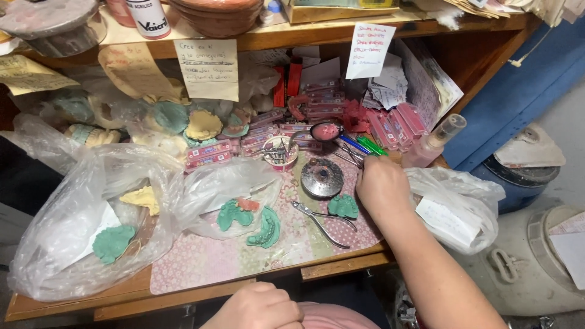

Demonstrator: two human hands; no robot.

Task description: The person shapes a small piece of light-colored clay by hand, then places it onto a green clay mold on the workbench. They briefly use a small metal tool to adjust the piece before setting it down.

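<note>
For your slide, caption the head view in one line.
Right hand reaches tools beside green dental casts on a cluttered bench.

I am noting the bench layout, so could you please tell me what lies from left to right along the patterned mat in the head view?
Green dental cast → metal pliers → small green cast → right hand.

Green dental casts (pixel 344 206) lie on a pink floral mat (pixel 201 259).

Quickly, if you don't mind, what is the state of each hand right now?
Left hand: closed in a loose fist at the bench edge, nothing visibly held.
Right hand: curled over the patterned mat; contents cannot be told.
</note>
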